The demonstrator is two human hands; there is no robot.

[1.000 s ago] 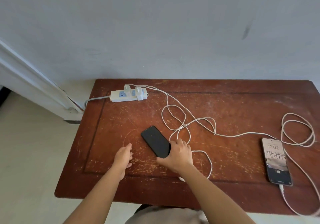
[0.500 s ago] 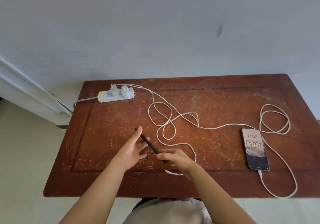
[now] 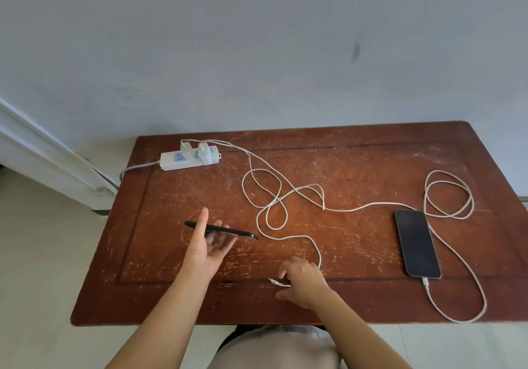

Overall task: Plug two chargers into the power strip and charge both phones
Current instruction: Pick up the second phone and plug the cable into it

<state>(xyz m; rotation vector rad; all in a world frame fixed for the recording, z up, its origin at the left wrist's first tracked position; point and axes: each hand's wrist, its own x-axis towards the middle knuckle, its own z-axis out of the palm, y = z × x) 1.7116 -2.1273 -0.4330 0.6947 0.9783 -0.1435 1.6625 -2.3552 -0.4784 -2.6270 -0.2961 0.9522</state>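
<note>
A white power strip (image 3: 188,159) lies at the table's far left with two white chargers (image 3: 203,151) plugged into it. My left hand (image 3: 206,247) holds a black phone (image 3: 228,231) edge-on above the table. My right hand (image 3: 303,281) hovers with spread fingers over the loose plug end (image 3: 276,282) of a white cable (image 3: 271,197), touching or nearly touching it. A second phone (image 3: 417,243) lies flat at the right, screen dark, with the other cable (image 3: 445,305) plugged into its near end.
The scratched red-brown wooden table (image 3: 357,168) stands against a grey wall. Both cables loop across its middle and right side. A pale tiled floor shows to the left, with a white door frame (image 3: 51,163) beyond the table's left edge.
My right hand let go of the black phone and dropped to the loose cable end. My left hand now holds the phone alone. The right phone's screen went dark.
</note>
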